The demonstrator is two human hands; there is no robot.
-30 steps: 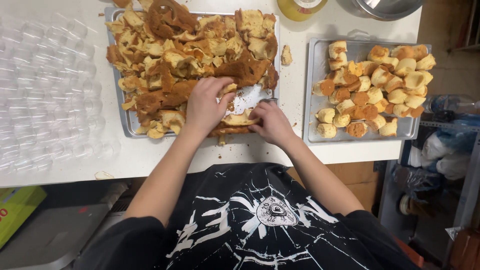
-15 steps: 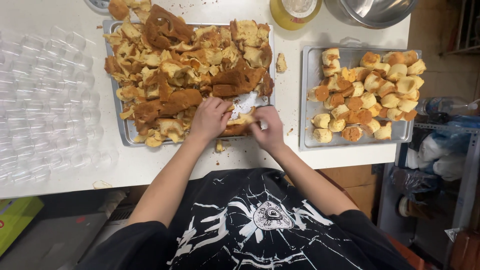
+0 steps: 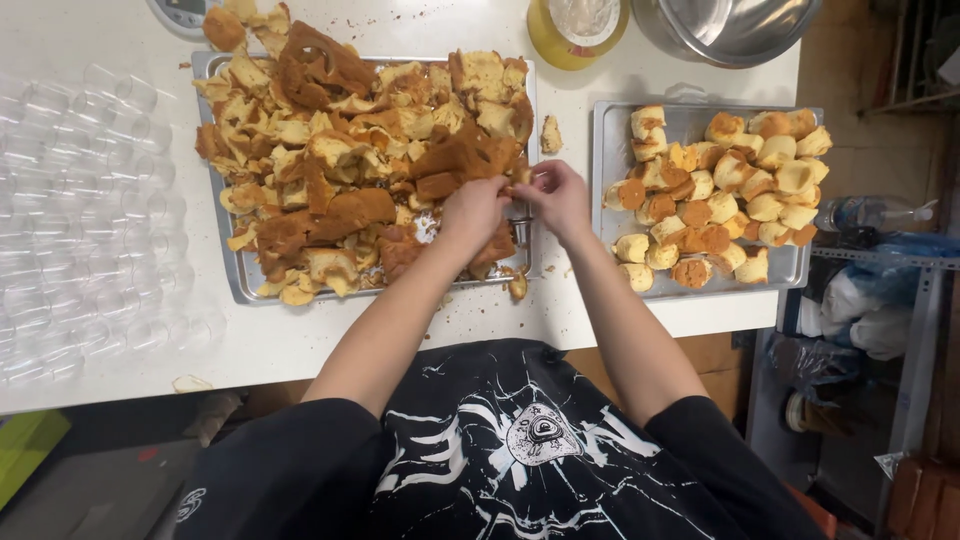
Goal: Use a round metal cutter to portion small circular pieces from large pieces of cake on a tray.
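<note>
A metal tray [image 3: 236, 285] on the white table holds a heap of torn sponge cake pieces [image 3: 340, 170], golden and brown. My left hand [image 3: 473, 207] and my right hand [image 3: 556, 193] meet over the tray's right edge, both pinching one small piece of cake [image 3: 515, 177] between their fingertips. A second metal tray [image 3: 608, 130] to the right carries rounded cake chunks [image 3: 725, 195], just beside my right hand.
Rows of clear plastic cups [image 3: 80, 220] cover the table's left side. A yellow tub [image 3: 575, 28] and a steel bowl [image 3: 740, 28] stand at the back. Crumbs and one loose cake bit [image 3: 549, 134] lie between the trays. Shelving with a bottle [image 3: 870, 212] is at right.
Both hands have lifted from the tray's near right corner and moved further from me, toward its right edge, now holding a small cake piece together.
</note>
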